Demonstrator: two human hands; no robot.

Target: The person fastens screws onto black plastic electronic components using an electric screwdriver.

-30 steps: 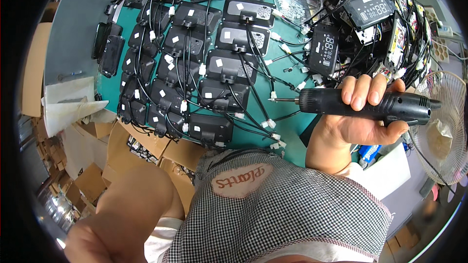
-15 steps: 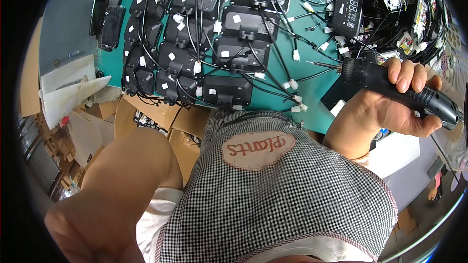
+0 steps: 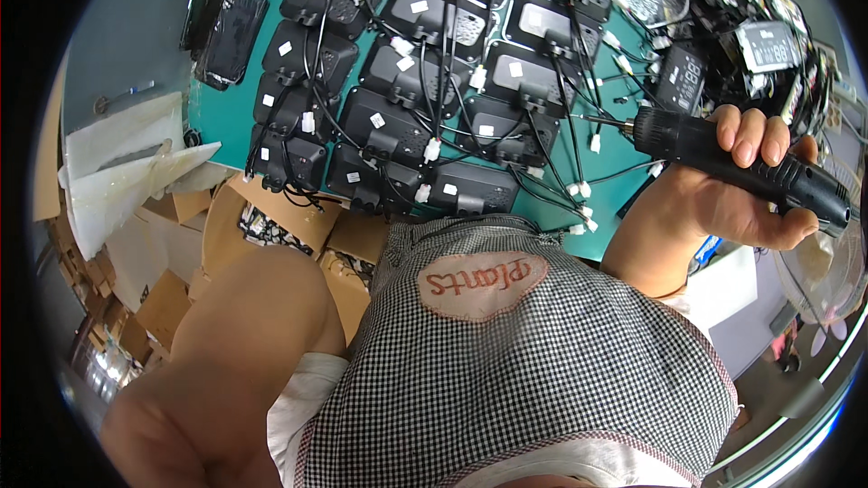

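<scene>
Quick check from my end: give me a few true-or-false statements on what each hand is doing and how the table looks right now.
1. The right hand grips a black electric screwdriver. True.
2. The screwdriver's tip points toward the person's left. True.
3. The left hand holds one of the black plastic housings. False: the left arm hangs low, away from the table, hand out of view.
4. The green table mat is bare. False: rows of wired black housings cover it.

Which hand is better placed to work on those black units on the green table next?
Probably the right hand: it grips the black electric screwdriver, tip toward the black units. The left arm hangs low, off the green table.
</scene>
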